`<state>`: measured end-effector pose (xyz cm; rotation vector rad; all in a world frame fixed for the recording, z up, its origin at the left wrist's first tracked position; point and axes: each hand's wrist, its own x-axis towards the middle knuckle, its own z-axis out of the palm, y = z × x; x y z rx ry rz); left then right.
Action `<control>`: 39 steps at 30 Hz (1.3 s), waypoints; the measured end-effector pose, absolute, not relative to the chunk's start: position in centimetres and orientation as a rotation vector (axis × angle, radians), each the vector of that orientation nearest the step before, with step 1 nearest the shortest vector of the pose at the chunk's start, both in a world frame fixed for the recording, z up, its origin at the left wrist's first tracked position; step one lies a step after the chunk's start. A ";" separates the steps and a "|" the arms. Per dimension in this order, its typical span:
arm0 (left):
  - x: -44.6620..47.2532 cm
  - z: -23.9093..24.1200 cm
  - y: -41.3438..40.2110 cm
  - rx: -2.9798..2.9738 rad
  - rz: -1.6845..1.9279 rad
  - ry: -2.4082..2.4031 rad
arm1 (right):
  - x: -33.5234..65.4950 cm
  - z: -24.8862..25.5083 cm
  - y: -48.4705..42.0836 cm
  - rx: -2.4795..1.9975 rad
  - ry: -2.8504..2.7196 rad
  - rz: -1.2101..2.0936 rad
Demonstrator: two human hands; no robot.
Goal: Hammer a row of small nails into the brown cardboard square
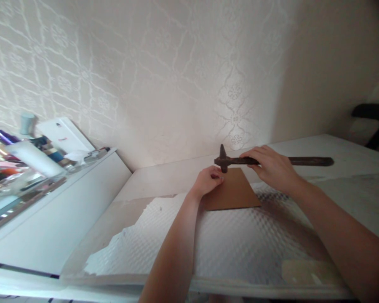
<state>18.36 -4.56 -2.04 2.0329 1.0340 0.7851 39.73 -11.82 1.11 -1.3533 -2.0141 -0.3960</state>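
A hammer (309, 161) with a dark head and a dark handle is in my right hand (273, 168), whose fingers wrap the middle of the handle. The handle lies nearly level, and the hammer's head is over the far left part of a square brown board (233, 193). On the board's left side rests my left hand (206, 183), thumb and fingers pinched together just beside the hammer head. Whatever these fingertips hold, if anything, is too small or hidden to tell.
Under the board lies a textured silvery-white sheet (139, 235) with a torn left edge, on a white tabletop (309, 147). A white cabinet (66, 227) at left carries bottles, tubes and a white box (65, 134). The patterned wall (177, 84) rises behind; a black armrest-like part (375, 113) is at right.
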 end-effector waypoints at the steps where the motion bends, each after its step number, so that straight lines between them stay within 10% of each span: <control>1: 18.4 -2.0 -4.6 2.028 0.781 1.035 | 39.7 1.1 -11.8 -1.353 -2.005 -0.397; 39: 18.4 -1.5 -5.0 2.055 0.749 1.076 | 39.6 1.3 -12.0 -1.332 -2.022 -0.383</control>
